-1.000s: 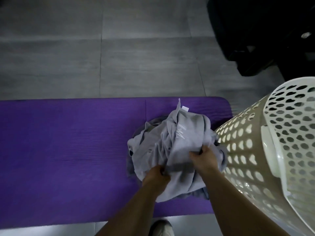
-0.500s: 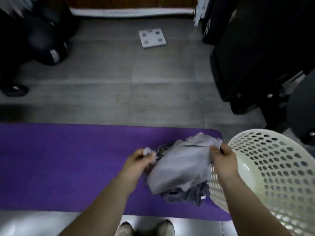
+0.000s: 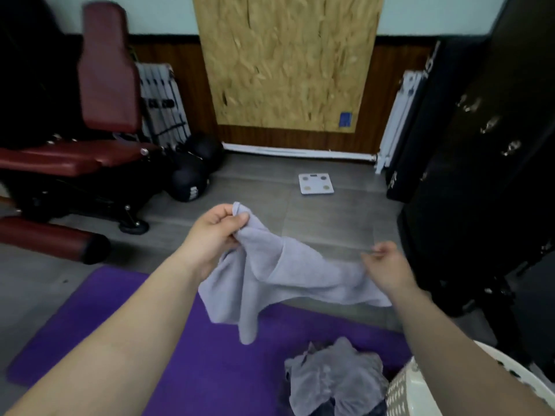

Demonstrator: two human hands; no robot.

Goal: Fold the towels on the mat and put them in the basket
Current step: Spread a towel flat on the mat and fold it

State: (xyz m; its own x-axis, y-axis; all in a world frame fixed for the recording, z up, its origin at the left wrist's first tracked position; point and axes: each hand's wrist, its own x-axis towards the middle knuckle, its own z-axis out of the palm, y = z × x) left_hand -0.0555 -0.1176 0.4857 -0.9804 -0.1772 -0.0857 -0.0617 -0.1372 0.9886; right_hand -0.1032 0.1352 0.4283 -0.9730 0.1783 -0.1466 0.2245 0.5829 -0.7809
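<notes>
I hold a light grey towel [image 3: 288, 277] up in the air over the purple mat [image 3: 216, 364]. My left hand [image 3: 214, 232] pinches one corner of it between thumb and fingers. My right hand [image 3: 386, 267] grips the towel's opposite edge, fingers curled. The towel sags between my hands and hangs in loose folds. A crumpled pile of grey towels [image 3: 333, 379] lies on the mat's right end. The white perforated basket [image 3: 414, 391] stands at the lower right, mostly behind my right forearm.
A dark red exercise bench [image 3: 90, 139] and black medicine balls [image 3: 189, 181] stand at the left. A white bathroom scale [image 3: 316, 183] lies on the grey tiled floor. Tall black equipment [image 3: 480, 175] fills the right side. A chipboard panel [image 3: 288, 61] leans against the far wall.
I lifted one towel off the pile and raised it into the air, spreading my hands apart. My head tilted up, bringing the far wall into view.
</notes>
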